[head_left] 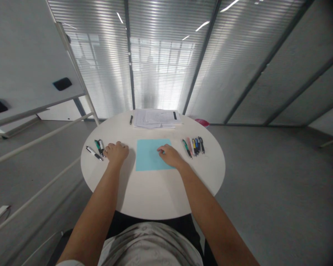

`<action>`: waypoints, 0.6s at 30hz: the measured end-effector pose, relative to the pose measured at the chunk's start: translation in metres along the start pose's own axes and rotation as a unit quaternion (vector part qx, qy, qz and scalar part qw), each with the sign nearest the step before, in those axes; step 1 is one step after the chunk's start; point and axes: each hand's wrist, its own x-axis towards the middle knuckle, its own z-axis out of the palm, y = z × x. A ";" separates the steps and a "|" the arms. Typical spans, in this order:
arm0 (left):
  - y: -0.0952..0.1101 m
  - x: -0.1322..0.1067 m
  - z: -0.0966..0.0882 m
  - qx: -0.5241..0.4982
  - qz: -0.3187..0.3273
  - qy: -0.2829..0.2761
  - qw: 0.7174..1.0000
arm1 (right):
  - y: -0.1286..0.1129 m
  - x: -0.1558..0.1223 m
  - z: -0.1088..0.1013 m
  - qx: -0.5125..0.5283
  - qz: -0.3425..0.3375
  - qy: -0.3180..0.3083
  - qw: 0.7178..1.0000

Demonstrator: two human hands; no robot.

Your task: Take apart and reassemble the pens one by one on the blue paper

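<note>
My left hand [116, 153] rests curled on the white round table [155, 195], its fingertips next to a small group of pens [98, 149] with black, white and green barrels. My right hand [169, 155] lies with its fingers on the right part of a light blue sheet of paper [146, 157], holding nothing. Right of that hand lies a row of several pens [193, 147] in pink, green, yellow, blue and black. A stack of printed papers [155, 119] lies at the far edge, with a single black pen [131, 119] beside it.
A tilted whiteboard [30, 48] on a frame stands at the left. Behind the table are glass walls with blinds [161, 66]. A pink object [202, 122] shows just past the table's far right edge. Grey floor [266, 177] surrounds the table.
</note>
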 end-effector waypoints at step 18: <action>-0.003 0.001 -0.012 0.007 -0.029 -0.008 1.000 | 0.000 -0.002 0.000 0.011 0.006 -0.001 1.000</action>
